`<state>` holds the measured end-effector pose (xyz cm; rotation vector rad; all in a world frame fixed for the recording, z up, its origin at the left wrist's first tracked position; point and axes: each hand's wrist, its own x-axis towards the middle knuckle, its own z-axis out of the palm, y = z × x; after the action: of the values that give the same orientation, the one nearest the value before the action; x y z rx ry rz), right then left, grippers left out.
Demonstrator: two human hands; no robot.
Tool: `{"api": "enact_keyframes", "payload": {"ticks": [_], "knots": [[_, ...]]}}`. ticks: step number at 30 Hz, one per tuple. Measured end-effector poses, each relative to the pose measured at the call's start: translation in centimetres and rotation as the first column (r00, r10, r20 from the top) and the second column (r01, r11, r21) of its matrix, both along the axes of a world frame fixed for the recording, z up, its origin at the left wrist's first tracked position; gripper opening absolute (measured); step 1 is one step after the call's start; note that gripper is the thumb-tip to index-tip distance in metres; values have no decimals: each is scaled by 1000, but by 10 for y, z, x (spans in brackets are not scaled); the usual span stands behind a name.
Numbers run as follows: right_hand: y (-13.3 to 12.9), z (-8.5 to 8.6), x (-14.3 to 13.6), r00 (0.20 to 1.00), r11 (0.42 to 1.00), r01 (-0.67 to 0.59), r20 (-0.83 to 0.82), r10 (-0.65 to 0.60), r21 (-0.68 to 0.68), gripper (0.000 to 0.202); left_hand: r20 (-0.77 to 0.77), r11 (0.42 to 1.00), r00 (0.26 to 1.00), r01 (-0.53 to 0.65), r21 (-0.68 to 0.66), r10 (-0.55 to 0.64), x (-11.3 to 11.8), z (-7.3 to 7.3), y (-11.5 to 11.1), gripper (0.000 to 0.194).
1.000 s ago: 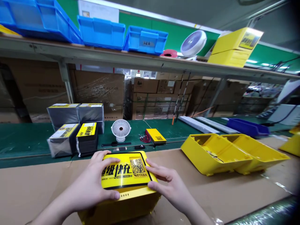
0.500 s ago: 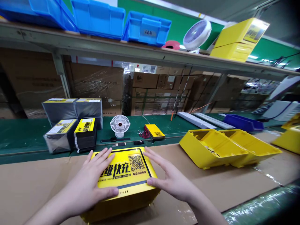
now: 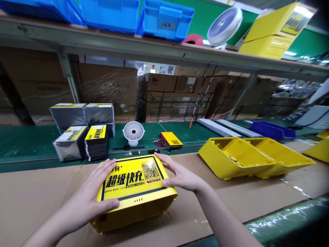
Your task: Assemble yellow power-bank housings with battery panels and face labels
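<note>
A yellow plastic housing (image 3: 138, 206) lies on the cardboard in front of me, its hollow side facing me. On its top is a yellow label (image 3: 125, 180) with a black border, bold black characters and a QR code. My left hand (image 3: 96, 192) spans the left end, thumb along the front edge and fingers over the far left edge. Around the right end is my right hand (image 3: 177, 173), its thumb on the label's right border and fingers reaching the far right corner. Both palms sit against the housing's sides.
Two open yellow housings (image 3: 236, 157) lie to the right on cardboard. Behind are a small white fan (image 3: 133, 132), a stack of yellow labels (image 3: 172, 139), wrapped stacks (image 3: 70, 140) and a blue tray (image 3: 272, 130). Overhead, a shelf (image 3: 164, 56) carries blue bins (image 3: 164, 20).
Both hands have slid outward from the label's face to the housing's ends, uncovering more print at the left. The view has shifted slightly, and the housing appears a little higher.
</note>
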<state>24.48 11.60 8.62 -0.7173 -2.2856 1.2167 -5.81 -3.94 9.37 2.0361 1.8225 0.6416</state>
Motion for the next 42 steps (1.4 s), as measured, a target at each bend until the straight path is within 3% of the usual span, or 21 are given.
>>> {"api": "enact_keyframes", "payload": {"ticks": [4, 5, 7, 9, 11, 15, 20, 30, 42], "knots": [[2, 6, -19, 974, 974, 224, -32, -225, -38, 37, -5, 1000, 1000, 8, 4, -8, 0, 1, -1, 79], [2, 9, -25, 957, 958, 288, -27, -287, 7, 30, -9, 1000, 1000, 9, 7, -9, 0, 0, -1, 79], [1, 18, -38, 921, 895, 373, 16, -388, 245, 21, -15, 1000, 1000, 14, 21, -13, -1, -1, -1, 79], [-1, 27, -49, 892, 778, 339, 83, -445, 529, 20, -25, 999, 999, 24, 41, -23, -2, -3, -1, 78], [-4, 34, -58, 876, 697, 254, 146, -460, 671, 24, -42, 997, 998, 41, 66, -39, -2, -5, 0, 81], [-10, 37, -73, 862, 654, 216, 173, -477, 725, 26, -86, 996, 995, 61, 70, -55, -3, -4, -1, 92], [-12, 31, -87, 831, 558, 194, 167, -530, 806, 30, -107, 996, 993, 63, 55, -57, -1, 0, -2, 94], [-11, 33, -97, 806, 524, 166, 191, -560, 835, 41, -114, 999, 993, 37, 39, -33, 3, 1, -2, 95], [-2, 26, -102, 808, 537, 201, 171, -564, 819, 39, -136, 1000, 991, 0, -31, -4, 3, 3, -1, 100]]}}
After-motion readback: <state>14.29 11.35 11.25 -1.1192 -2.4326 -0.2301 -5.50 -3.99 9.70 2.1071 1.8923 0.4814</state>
